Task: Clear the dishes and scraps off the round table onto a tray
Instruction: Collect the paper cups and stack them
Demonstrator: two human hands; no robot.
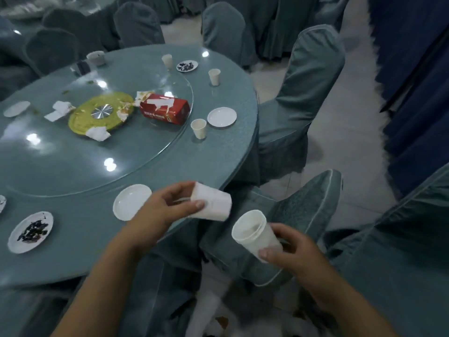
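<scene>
Head view: risk noting. left hand (175, 205) gripping paper cup (215, 206) tipped on side past table (218, 164) edge; any dregs could be spilling onto chair cover (303, 210), and hard squeezing could be crushing thin wall. Cup lying between thumb below and fingers curling over top. right hand (291, 251) gripping second cup (252, 232): thumb on near wall, fingers behind, mouth tilting up. Tray not showing.
</scene>
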